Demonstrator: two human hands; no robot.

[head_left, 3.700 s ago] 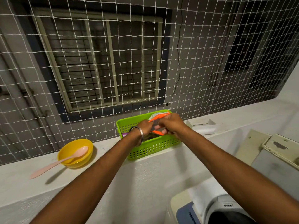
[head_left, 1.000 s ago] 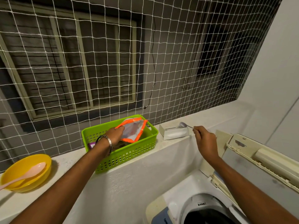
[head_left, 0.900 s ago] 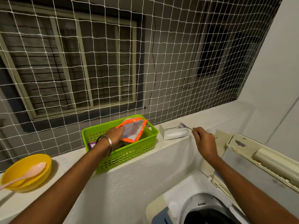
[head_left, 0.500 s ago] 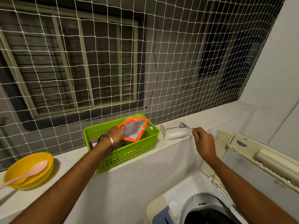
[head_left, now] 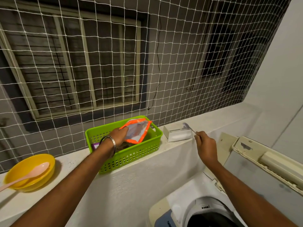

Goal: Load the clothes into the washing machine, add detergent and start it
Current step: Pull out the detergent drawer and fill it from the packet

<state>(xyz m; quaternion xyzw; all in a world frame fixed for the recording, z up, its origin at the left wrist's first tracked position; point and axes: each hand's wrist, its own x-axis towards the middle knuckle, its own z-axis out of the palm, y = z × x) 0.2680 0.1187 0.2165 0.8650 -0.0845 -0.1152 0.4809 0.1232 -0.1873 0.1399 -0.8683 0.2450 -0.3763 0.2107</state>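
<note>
An orange-edged silver detergent pouch [head_left: 136, 131] stands open inside a green plastic basket [head_left: 131, 158] on the white ledge. My left hand [head_left: 118, 135], with a metal bangle on the wrist, grips the pouch's left edge. My right hand [head_left: 205, 143] pinches the handle of a small metal spoon [head_left: 188, 126], whose bowl hovers just above a small white box [head_left: 177, 135] to the right of the basket. The top-loading washing machine [head_left: 201, 208] sits below at the bottom right, its dark drum opening partly visible.
A yellow bowl [head_left: 31, 172] with a pink spoon [head_left: 24, 176] sits on the ledge at the far left. White netting [head_left: 164, 63] rises behind the ledge. The machine's raised cream lid [head_left: 268, 163] stands at the right, against the wall.
My right hand left the pouch and took up the metal spoon at the white box. In the last second the spoon has lifted slightly. My left hand keeps its grip on the pouch.
</note>
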